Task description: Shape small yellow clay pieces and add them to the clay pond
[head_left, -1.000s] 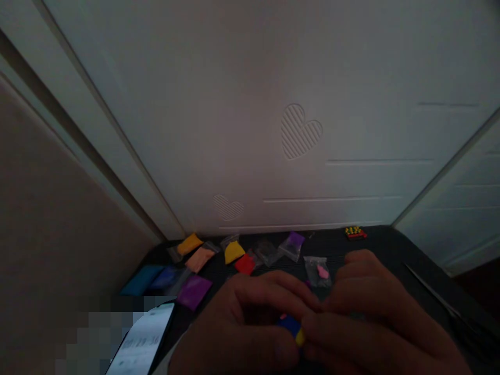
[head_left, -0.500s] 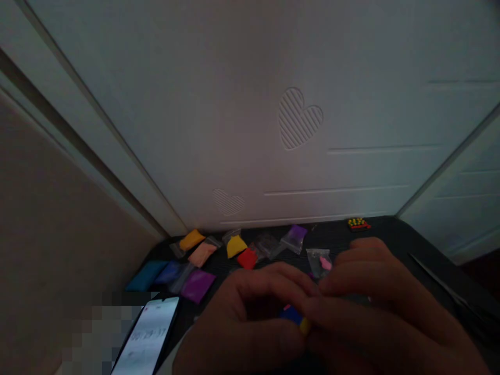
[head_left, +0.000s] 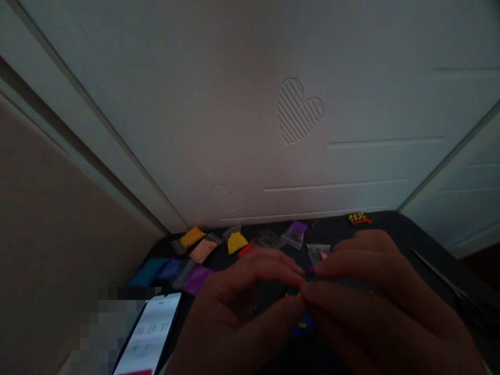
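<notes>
A small blue piece with yellow marks, seemingly modelling clay, shows between my hands, low in the view. Bits of green and yellow appear just above it, at the fingertips. My left hand is closed, thumb and forefinger meeting at the piece. From the other side my right hand is closed too, its fingertips touching those of the left. The fingers cover much of the piece, and dim light blurs its details.
Behind the hands lie several small bags of coloured clay, among them orange, yellow and purple. A lit phone leans at left. A small red and yellow model sits at the back; a long thin tool lies right.
My left fingers and thumb have shifted upward around the blue piece, and its yellow marks now face me. The view has tilted slightly; both hands stay together.
</notes>
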`<action>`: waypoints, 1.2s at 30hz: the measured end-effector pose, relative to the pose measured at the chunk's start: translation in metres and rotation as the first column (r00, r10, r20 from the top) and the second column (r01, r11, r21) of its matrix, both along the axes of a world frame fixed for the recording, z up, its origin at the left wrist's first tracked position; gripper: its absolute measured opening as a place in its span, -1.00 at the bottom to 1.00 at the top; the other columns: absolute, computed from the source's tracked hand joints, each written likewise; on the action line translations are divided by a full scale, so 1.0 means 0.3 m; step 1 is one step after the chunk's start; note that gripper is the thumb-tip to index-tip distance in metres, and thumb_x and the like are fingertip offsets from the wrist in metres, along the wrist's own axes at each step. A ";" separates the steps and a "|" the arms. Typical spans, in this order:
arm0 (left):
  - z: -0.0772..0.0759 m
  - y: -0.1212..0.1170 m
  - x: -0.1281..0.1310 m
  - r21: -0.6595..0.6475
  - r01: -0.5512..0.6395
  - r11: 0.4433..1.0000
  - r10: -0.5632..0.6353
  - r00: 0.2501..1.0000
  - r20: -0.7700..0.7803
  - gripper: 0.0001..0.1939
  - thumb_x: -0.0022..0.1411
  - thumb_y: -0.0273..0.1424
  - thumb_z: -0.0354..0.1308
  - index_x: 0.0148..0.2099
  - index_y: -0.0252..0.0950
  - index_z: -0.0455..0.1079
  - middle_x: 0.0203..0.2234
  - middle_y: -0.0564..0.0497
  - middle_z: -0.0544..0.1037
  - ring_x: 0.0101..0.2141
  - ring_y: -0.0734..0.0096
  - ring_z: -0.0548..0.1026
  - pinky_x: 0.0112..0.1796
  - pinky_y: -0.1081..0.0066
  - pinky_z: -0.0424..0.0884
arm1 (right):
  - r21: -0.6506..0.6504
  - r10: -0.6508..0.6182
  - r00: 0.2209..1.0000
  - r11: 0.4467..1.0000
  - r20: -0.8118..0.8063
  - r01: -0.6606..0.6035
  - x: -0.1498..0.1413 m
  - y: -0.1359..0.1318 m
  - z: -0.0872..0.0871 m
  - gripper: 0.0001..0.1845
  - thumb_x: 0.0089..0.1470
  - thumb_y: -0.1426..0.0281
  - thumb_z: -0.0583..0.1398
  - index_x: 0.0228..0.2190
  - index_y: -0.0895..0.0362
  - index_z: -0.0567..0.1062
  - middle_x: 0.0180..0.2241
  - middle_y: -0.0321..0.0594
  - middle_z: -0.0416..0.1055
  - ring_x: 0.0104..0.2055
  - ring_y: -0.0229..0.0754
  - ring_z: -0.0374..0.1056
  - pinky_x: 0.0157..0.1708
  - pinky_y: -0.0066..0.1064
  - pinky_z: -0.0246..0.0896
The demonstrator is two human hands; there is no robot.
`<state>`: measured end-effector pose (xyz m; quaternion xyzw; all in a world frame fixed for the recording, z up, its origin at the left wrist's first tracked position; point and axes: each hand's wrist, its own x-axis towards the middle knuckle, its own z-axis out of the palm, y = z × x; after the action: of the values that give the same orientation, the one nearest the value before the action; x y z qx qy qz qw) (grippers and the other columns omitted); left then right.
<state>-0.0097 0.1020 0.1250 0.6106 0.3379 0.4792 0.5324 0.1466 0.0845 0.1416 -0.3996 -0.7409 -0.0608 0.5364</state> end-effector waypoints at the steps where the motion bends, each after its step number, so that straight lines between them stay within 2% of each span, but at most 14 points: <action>1: 0.000 0.000 0.000 0.007 -0.008 1.000 0.008 1.000 -0.012 -0.91 0.00 -0.42 0.19 -0.39 -0.12 0.48 -0.39 0.07 0.50 -0.28 0.43 0.44 -0.20 0.46 0.35 | -0.024 0.022 1.000 0.999 0.012 -0.022 0.005 0.002 -0.001 -0.93 -0.18 0.46 0.23 -0.56 0.08 0.53 -0.54 -0.37 0.43 -0.49 -0.38 0.31 -0.51 -0.57 0.31; 4: -0.002 -0.001 0.000 0.019 -0.028 0.999 0.028 0.999 -0.019 -0.88 0.01 -0.44 0.19 -0.38 -0.11 0.49 -0.41 0.08 0.51 -0.29 0.44 0.45 -0.22 0.48 0.36 | -0.062 0.090 0.991 0.995 0.097 -0.084 0.028 0.005 -0.005 -0.80 -0.24 0.47 0.27 -0.42 0.07 0.53 -0.47 -0.34 0.44 -0.41 -0.35 0.33 -0.44 -0.56 0.35; 6: -0.003 -0.005 0.000 0.024 -0.064 0.998 0.064 0.998 -0.004 -0.86 0.00 -0.47 0.19 -0.38 -0.10 0.49 -0.40 0.10 0.51 -0.30 0.47 0.45 -0.22 0.52 0.36 | -0.048 0.091 0.989 0.995 0.114 -0.086 0.036 0.005 -0.006 -0.76 -0.23 0.47 0.27 -0.38 0.07 0.51 -0.44 -0.32 0.44 -0.40 -0.33 0.34 -0.44 -0.51 0.36; 10: 0.002 -0.017 0.002 0.045 -0.081 0.996 0.081 0.997 0.017 -0.84 -0.01 -0.48 0.20 -0.37 -0.10 0.49 -0.40 0.11 0.52 -0.30 0.50 0.44 -0.23 0.56 0.36 | -0.032 0.063 0.995 0.998 0.083 -0.060 0.030 0.006 0.003 -0.88 -0.19 0.46 0.24 -0.47 0.13 0.52 -0.48 -0.25 0.44 -0.45 -0.30 0.33 -0.52 -0.43 0.36; 15: 0.006 -0.015 0.009 0.047 -0.090 0.995 0.090 0.996 -0.002 -0.82 -0.01 -0.49 0.20 -0.36 -0.07 0.48 -0.40 0.15 0.51 -0.31 0.54 0.44 -0.24 0.60 0.36 | -0.021 0.061 0.990 0.998 0.124 -0.059 0.025 0.005 0.013 -0.91 -0.18 0.49 0.23 -0.49 0.15 0.52 -0.50 -0.26 0.44 -0.48 -0.28 0.35 -0.55 -0.37 0.34; 18: 0.004 -0.012 0.007 0.114 -0.091 0.989 0.101 0.992 -0.081 -0.81 0.02 -0.47 0.18 -0.33 -0.03 0.46 -0.37 0.20 0.51 -0.28 0.58 0.43 -0.21 0.63 0.34 | -0.033 0.065 0.989 0.998 0.131 -0.061 0.027 0.005 0.011 -0.93 -0.17 0.48 0.23 -0.50 0.15 0.51 -0.49 -0.27 0.44 -0.46 -0.29 0.35 -0.53 -0.38 0.34; 21: 0.005 -0.020 0.009 0.195 -0.157 0.968 0.184 0.974 -0.131 -0.79 -0.01 -0.47 0.20 -0.33 -0.01 0.45 -0.37 0.22 0.52 -0.27 0.58 0.43 -0.18 0.62 0.32 | -0.042 0.064 0.991 0.997 0.121 -0.060 0.024 0.006 0.007 -0.94 -0.17 0.47 0.23 -0.51 0.14 0.50 -0.48 -0.29 0.43 -0.45 -0.31 0.34 -0.52 -0.39 0.32; 26: 0.013 -0.037 0.023 0.218 -0.264 0.940 0.289 0.953 -0.094 -0.82 -0.04 -0.50 0.21 -0.39 -0.06 0.47 -0.42 0.19 0.53 -0.30 0.53 0.44 -0.19 0.58 0.33 | -0.047 0.012 0.998 0.999 0.063 -0.009 0.012 0.002 0.000 -0.93 -0.11 0.41 0.19 -0.54 0.12 0.48 -0.49 -0.31 0.41 -0.45 -0.33 0.32 -0.49 -0.41 0.31; 36: 0.007 -0.043 0.040 0.230 -0.263 0.937 0.278 0.960 -0.035 -0.79 -0.06 -0.54 0.21 -0.38 -0.09 0.47 -0.43 0.18 0.53 -0.32 0.50 0.44 -0.24 0.54 0.37 | -0.017 -0.035 0.998 0.999 0.050 0.036 -0.004 -0.003 -0.005 -0.91 -0.09 0.42 0.16 -0.56 0.12 0.45 -0.53 -0.33 0.41 -0.48 -0.36 0.31 -0.53 -0.44 0.29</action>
<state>0.0022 0.0890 0.1271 0.6299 0.3805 0.5618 0.3778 0.1455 0.0836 0.1399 -0.4159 -0.7473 -0.0736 0.5130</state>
